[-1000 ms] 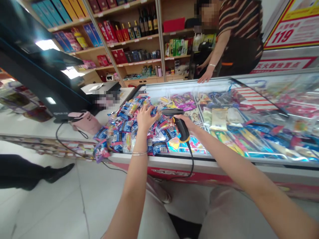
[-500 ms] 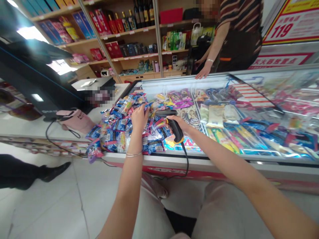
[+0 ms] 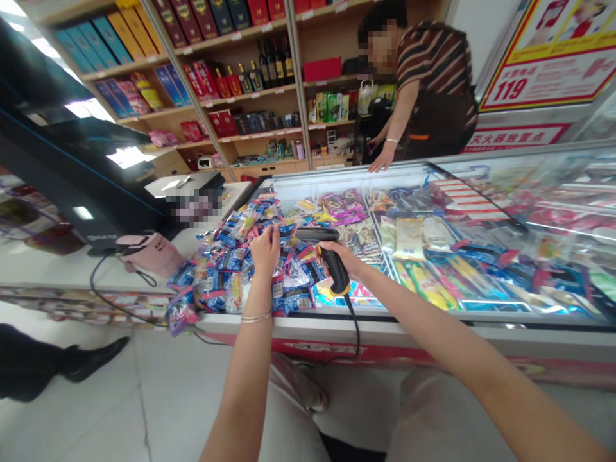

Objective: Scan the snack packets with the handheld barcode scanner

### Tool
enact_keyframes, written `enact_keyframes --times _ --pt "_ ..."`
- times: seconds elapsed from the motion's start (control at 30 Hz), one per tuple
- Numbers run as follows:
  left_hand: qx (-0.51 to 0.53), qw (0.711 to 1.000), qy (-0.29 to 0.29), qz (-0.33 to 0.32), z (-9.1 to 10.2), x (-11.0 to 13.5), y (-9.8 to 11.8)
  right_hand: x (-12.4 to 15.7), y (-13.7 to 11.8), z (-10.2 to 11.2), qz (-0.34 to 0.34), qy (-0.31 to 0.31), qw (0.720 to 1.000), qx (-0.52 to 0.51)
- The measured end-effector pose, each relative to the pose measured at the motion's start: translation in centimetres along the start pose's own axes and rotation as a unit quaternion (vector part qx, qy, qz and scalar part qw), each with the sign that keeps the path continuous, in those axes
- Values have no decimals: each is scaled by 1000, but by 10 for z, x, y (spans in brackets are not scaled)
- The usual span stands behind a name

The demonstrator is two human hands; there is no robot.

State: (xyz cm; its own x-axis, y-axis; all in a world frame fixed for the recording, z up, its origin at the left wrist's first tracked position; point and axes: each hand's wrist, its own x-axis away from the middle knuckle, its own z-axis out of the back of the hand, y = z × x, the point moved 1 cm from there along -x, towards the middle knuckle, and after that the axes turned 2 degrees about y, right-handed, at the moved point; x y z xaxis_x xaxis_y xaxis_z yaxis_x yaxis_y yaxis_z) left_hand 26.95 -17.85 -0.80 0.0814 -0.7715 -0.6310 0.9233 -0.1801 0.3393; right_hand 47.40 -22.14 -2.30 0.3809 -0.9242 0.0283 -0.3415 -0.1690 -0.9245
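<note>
My right hand (image 3: 343,255) is wrapped round the grip of a black and yellow barcode scanner (image 3: 335,277). The scanner's head points left, and its cable hangs down over the freezer front. To the left, my left hand (image 3: 264,250) pinches a small blue and pink snack packet (image 3: 287,230) just before the scanner's head; the fingertips are partly hidden. Beneath and around this hand spreads a heap of similar shiny snack packets (image 3: 231,260) on the freezer's glass top. One packet (image 3: 181,311) hangs over the front edge at the left.
A glass-topped chest freezer (image 3: 404,330) with bagged ice creams stretches right. On the counter at left stand a pink tumbler (image 3: 156,253) and a dark checkout machine (image 3: 91,186). Across the freezer a person (image 3: 428,96) rests a hand on its rim. Someone's black shoe (image 3: 96,360) shows lower left.
The view has tilted up slightly, so the scene sits lower. My left hand has drawn back a little and its fingers are more curled. The scanner stays in my right hand.
</note>
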Motion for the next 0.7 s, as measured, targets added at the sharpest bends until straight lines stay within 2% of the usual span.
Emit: enact_keyframes --times 0.33,0.53,0.7 --pt "74 997 0 -15 -1 2 -2 3 5 -5 7 -38 999 36" --pt "106 994 9 19 -4 -1 -4 3 6 -4 0 -39 997 62" --pt "91 995 16 44 -5 -2 -3 5 4 -5 -10 -35 996 84"
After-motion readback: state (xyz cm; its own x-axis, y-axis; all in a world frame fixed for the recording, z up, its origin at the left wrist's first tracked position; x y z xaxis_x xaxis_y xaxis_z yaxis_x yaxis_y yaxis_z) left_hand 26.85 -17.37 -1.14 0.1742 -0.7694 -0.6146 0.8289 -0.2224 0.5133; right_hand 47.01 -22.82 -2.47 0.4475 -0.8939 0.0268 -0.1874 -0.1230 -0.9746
